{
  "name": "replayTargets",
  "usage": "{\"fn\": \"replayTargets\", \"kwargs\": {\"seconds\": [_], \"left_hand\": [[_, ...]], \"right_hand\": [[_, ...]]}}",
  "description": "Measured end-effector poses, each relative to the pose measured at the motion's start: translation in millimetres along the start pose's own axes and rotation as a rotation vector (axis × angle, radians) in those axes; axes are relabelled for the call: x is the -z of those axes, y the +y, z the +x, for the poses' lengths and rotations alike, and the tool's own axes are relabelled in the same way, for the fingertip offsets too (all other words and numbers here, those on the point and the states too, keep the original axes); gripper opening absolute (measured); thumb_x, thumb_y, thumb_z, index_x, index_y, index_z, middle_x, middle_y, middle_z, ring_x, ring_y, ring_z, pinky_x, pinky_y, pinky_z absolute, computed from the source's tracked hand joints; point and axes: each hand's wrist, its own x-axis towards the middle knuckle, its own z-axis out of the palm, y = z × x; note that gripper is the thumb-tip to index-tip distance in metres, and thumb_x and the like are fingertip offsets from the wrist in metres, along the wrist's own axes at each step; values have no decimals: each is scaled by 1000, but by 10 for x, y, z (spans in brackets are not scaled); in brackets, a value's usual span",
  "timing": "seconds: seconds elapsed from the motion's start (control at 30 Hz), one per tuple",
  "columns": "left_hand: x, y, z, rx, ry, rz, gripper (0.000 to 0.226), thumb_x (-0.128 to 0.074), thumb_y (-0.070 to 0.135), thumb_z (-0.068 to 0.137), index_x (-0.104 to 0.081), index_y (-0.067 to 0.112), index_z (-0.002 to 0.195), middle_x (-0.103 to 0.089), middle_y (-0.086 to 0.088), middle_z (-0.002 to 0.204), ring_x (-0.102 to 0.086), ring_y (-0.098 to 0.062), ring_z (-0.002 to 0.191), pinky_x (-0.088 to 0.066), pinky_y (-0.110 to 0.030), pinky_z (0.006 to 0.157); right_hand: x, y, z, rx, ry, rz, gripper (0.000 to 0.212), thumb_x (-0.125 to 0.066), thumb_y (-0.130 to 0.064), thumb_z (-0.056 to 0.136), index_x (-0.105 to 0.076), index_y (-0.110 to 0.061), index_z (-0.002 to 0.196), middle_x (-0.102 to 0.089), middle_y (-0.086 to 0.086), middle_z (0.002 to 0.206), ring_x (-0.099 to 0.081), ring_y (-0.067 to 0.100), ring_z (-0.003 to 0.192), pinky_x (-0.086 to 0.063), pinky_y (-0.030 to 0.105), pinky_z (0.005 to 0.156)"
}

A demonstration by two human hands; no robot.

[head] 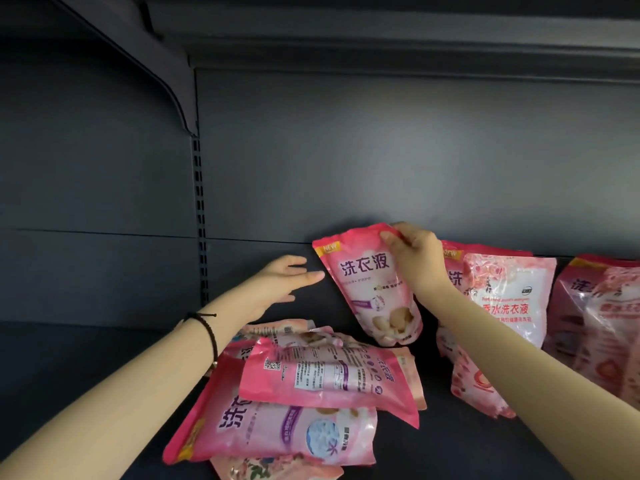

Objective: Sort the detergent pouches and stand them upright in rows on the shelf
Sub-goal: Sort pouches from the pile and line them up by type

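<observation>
My right hand (417,258) pinches the top right corner of a pink detergent pouch (367,289), which stands tilted near the back of the dark shelf (104,358). Just left of that pouch, my left hand (284,282) reaches in with fingers straight, holding nothing. A loose pile of pink pouches (311,386) lies flat in front, overlapping each other. To the right, a pink and white pouch (509,296) stands upright, with another pink pouch (450,268) partly hidden behind it and my forearm.
More dark pink pouches (599,313) stand at the far right edge. The shelf's back panel (346,150) rises behind everything. A slotted upright (201,220) and a bracket (166,71) sit at the left, under the shelf above.
</observation>
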Motion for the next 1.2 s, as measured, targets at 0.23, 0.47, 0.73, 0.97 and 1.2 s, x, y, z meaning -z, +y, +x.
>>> {"fn": "replayTargets", "kwargs": {"seconds": [0.23, 0.47, 0.73, 0.97, 1.2], "left_hand": [[-237, 315, -5, -255, 53, -264, 22, -66, 14, 88, -68, 16, 110, -74, 2, 105, -69, -14, 100, -55, -29, 85], [-402, 533, -298, -340, 102, -361, 15, -68, 10, 86, -70, 11, 101, -76, -3, 98, -72, -18, 91, -59, -29, 71], [-1048, 725, -694, -341, 111, -322, 13, -71, 14, 84, -72, 14, 96, -76, -1, 93, -73, -17, 87, -58, -35, 77], [-1787, 664, -968, -260, 73, -352, 16, -72, 13, 83, -72, 11, 98, -77, -2, 91, -73, -17, 85, -59, -29, 68], [-2393, 531, -1083, -217, 129, -447, 11, -70, 8, 84, -71, 9, 95, -76, -9, 96, -72, -25, 92, -59, -38, 77]], "right_hand": [[133, -431, 92, -84, 11, 428, 13, -58, -11, 94, -68, -9, 85, -69, 11, 77, -63, 18, 68, -56, 35, 67], [403, -582, -59, -168, 12, 650, 18, -57, -11, 95, -67, -13, 80, -69, -5, 63, -64, 10, 56, -53, 22, 54], [1091, -445, -508, -227, 42, 691, 15, -55, -15, 96, -64, -11, 85, -65, -2, 68, -59, 11, 59, -50, 27, 58], [1732, -122, -868, -337, 18, 707, 14, -57, -19, 95, -68, -10, 92, -68, 1, 77, -64, 11, 65, -55, 24, 60], [2048, 209, -1065, -328, -8, 666, 15, -56, -20, 96, -67, -13, 87, -68, 1, 79, -66, 13, 72, -55, 28, 67]]}}
